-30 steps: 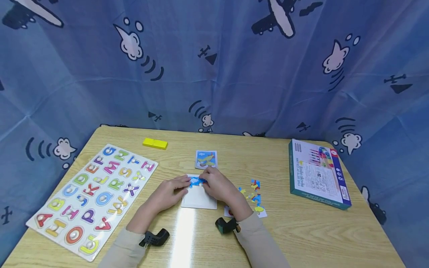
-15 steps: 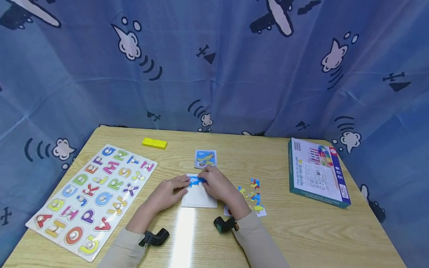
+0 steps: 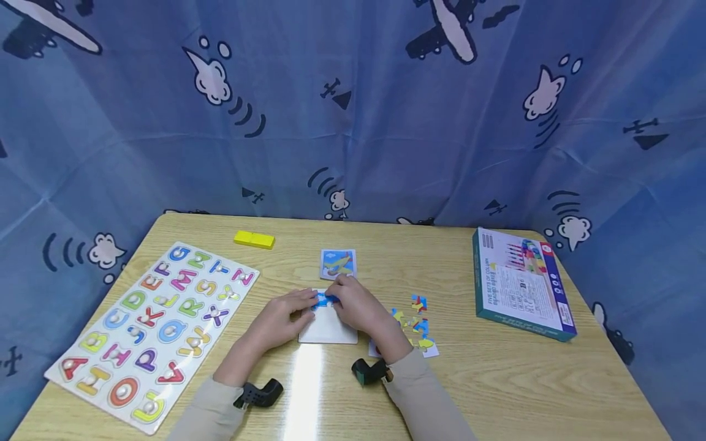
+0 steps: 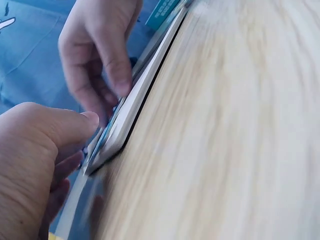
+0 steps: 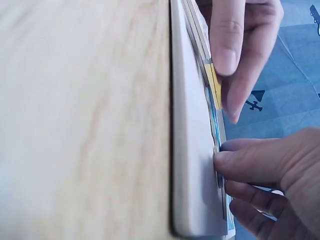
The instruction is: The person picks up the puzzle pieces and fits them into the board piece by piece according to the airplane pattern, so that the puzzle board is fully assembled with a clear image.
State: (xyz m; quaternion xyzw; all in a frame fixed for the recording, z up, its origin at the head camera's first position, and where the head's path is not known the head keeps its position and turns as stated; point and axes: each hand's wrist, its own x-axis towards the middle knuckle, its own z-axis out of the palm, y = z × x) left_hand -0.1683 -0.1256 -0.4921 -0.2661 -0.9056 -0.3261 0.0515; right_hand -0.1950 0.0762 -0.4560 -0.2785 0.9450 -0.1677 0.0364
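Observation:
A small white puzzle board (image 3: 330, 329) lies in front of me, with blue jigsaw pieces (image 3: 324, 300) along its far edge. My left hand (image 3: 282, 315) is at the board's far left corner, fingertips touching the blue pieces, thumb held out. At the far right part, my right hand (image 3: 358, 306) pinches a blue jigsaw piece, mostly hidden by its fingers. The right wrist view shows the right thumb (image 5: 227, 162) against the piece's edge, above the board's surface (image 5: 192, 180). Both hands appear low over the board (image 4: 142, 87) in the left wrist view.
Just behind the board lies a picture card (image 3: 339, 263) of a yellow plane. Several loose jigsaw pieces (image 3: 420, 327) are right of the right forearm. An alphabet board (image 3: 149, 331) is at left, a yellow block (image 3: 254, 239) behind, a box (image 3: 521, 285) at right.
My left fingertips have shifted slightly right, covering more of the blue pieces. The right hand stays nearly in place, and the head view has tilted a little.

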